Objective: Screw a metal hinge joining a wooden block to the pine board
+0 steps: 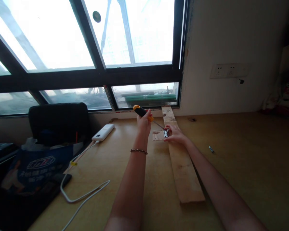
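My left hand (144, 123) is closed around the yellow and black handle of a screwdriver (141, 110). The screwdriver slants down to the right, its tip at a small silver metal fitting (165, 133) that looks like a hinge. With thumb and fingers, my right hand (176, 134) grips this fitting from the right, over a long wooden board (185, 173). Under the fitting's left side a short, thin piece of wood (157, 135) sticks out from the board. Whether the tip sits in a screw is too small to tell.
The board lies lengthwise on a wooden table (231, 186), its far end by the window. A small metal bolt or screw (211, 149) lies to the right. On the left are a white power bank (103, 132) with a white cable (86, 194), a black chair (59, 118) and a blue bag (38, 163).
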Available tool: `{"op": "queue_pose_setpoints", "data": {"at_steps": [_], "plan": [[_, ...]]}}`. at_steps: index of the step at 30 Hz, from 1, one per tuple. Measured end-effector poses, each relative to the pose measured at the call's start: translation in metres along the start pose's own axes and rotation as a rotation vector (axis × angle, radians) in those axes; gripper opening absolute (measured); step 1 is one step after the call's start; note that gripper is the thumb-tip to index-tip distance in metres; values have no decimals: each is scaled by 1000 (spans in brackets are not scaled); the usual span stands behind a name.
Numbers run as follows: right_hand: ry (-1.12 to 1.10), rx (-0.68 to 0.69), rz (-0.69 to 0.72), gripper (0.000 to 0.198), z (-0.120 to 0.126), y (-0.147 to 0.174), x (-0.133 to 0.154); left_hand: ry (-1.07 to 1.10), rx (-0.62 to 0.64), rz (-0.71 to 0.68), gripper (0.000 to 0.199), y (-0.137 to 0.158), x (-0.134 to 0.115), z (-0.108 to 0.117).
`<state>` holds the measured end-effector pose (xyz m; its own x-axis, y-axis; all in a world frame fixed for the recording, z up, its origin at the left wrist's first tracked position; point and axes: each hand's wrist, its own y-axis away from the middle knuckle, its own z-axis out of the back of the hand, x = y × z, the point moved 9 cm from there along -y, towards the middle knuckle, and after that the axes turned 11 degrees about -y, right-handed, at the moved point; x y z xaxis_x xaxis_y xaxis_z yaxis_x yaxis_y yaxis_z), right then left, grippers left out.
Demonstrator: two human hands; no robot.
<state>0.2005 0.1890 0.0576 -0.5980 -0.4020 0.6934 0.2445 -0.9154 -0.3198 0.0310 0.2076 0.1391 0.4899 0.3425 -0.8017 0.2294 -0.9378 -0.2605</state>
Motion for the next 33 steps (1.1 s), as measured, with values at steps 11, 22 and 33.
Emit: {"op": "queue_pose_setpoints", "data": {"at_steps": [11, 22, 33], "plan": [[17, -11, -4, 80, 1, 0, -1, -174, 113, -121, 32, 9, -6, -19], [9, 5, 4, 80, 1, 2, 2, -907, 23, -439, 59, 12, -34, -21], [-1, -8, 7, 77, 2, 2, 3, -933, 163, -461, 54, 25, -34, -40]]}}
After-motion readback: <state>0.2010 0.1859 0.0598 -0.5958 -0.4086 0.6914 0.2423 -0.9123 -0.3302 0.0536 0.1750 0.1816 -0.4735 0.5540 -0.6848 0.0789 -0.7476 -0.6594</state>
